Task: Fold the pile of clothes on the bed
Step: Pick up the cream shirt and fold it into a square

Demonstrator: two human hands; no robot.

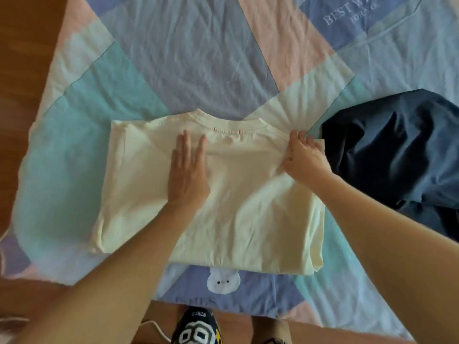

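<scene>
Lying back-up, cream T-shirt [248, 207], one side folded, left hand [187, 175] flat, right hand [304, 157] fingers pinching sleeve.

The dark blue garment [397, 150], lying right of the cream T-shirt [223, 194], is running off the right edge; the shirt is hiding the rabbit print's [223, 281] ears.

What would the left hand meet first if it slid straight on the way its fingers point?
The left hand, flat on the cream T-shirt, would likely reach the shirt's ribbed collar first, then bare bedsheet.
</scene>
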